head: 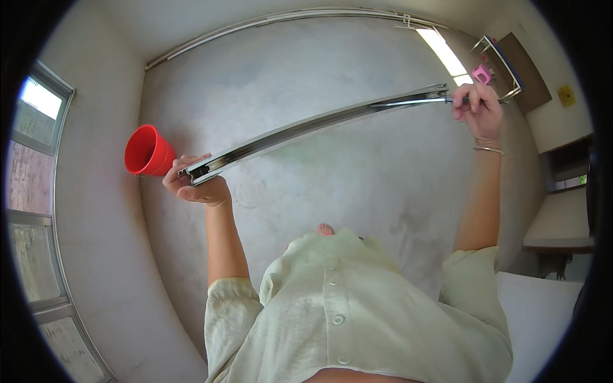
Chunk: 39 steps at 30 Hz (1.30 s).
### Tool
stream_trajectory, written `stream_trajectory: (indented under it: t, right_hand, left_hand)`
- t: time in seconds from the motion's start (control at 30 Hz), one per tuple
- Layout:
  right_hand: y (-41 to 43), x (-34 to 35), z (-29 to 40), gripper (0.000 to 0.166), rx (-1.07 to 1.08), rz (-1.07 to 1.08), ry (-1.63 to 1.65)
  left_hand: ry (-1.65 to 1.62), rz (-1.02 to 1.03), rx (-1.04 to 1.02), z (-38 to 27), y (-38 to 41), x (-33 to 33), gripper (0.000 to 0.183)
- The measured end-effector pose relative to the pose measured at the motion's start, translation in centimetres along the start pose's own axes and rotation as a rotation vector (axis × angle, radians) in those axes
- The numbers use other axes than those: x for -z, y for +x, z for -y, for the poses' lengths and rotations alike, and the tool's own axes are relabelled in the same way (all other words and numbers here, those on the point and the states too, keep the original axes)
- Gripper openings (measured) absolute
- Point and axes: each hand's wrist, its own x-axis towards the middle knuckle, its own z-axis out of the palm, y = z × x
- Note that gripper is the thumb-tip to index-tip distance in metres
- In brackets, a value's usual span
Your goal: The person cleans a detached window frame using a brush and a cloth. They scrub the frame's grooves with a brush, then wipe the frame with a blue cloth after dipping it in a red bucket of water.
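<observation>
A long aluminium channel (306, 127) spans the space before me, tilted up towards the right. My left hand (203, 189) supports its left end from below, with the thumb on the near side and fingers on the far side. That end is open and shows a hollow profile. At the other end, a thin shiny metal strip (412, 102) runs along the channel's lower edge. My right hand (479, 107) pinches a slim dark piece (504, 101) in line with the strip; whether the two are one part I cannot tell. A bracelet circles the right wrist.
A red bucket (149, 151) stands by the left wall, just beyond my left hand. Windows (40, 158) line that wall. Pipes (287, 18) run along the far wall's foot. At right are a pink plastic item (482, 74), a metal-legged frame (503, 62) and a ledge (558, 225).
</observation>
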Motion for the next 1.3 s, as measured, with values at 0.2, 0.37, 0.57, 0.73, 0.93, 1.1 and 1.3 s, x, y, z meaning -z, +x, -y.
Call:
stream_trajectory:
  t: [0.2,0.37,0.57,0.73,0.93,1.1,1.3]
  right_hand:
    - [1.2,-10.0,-3.4,0.036,0.072,0.213,0.176]
    - [0.3,1.6,0.6,0.037,0.005,-0.175,-0.025]
    - [1.8,-11.5,-4.7,0.036,0.117,0.222,0.241]
    - [2.9,-11.3,-4.9,0.035,0.11,0.235,0.271]
    - [2.5,-3.3,-4.0,0.038,0.011,0.085,0.248]
    - [3.5,-17.8,-4.8,0.036,0.058,0.362,0.28]
    - [4.1,-6.8,0.6,0.039,0.071,0.1,0.078]
  left_hand:
    - [0.002,-0.001,-0.037,0.2,0.3,0.0,0.051]
    - [-0.05,0.003,0.027,0.3,0.0,0.1,0.052]
    - [-0.041,0.015,-0.014,1.2,0.3,-0.3,0.053]
    - [-0.044,0.006,-0.022,1.1,0.5,0.0,0.053]
    - [0.016,-0.059,0.048,0.9,0.4,-0.9,0.054]
    - [0.033,-0.061,-0.041,1.6,0.5,-0.7,0.054]
    - [-0.012,-0.046,0.046,2.3,-0.2,-0.5,0.057]
